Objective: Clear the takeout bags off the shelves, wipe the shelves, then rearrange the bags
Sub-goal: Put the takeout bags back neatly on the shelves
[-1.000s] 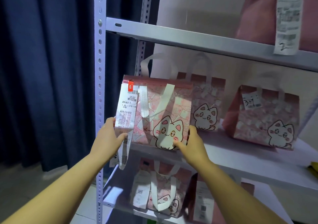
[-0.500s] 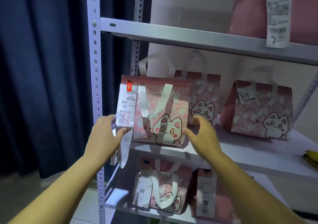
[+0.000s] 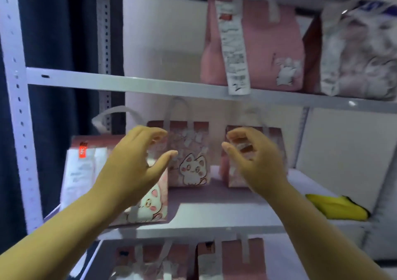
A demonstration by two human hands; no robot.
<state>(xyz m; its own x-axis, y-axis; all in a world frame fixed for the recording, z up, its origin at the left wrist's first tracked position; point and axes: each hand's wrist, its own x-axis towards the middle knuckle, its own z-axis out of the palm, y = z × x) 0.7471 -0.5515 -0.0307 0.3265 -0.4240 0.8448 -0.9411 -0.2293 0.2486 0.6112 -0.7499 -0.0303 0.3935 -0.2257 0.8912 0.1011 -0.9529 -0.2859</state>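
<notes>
- Three pink takeout bags printed with a white cartoon cat stand on the middle shelf of a grey metal rack.
- The front bag sits at the shelf's left front corner, with a long white receipt and a small red sticker on its face; its cat print shows below the left forearm.
- The middle bag stands further back, upright, its grey handles rising toward the shelf above. Its cat print faces the viewer.
- The right bag stands just beside the middle one, also toward the back; most of its front is covered by the right hand.
- The left hand is raised in front of the front and middle bags, fingers spread and curved, thumb pointing right, gripping nothing.
- The right hand is raised in front of the right bag, fingers curled loosely inward, thumb pointing left. It is empty; whether the fingertips touch the bag cannot be told.
- Both forearms reach up from the bottom edge, well apart.
- A yellow cloth lies at the right end of the middle shelf.
- On the upper shelf stand a plain pink bag with a long hanging receipt and a white plastic bag, blurred and cut off at the right edge.
- More pink bags on the lower shelf are cut off at the bottom and blurred.
- A dark blue curtain hangs left of the rack.
</notes>
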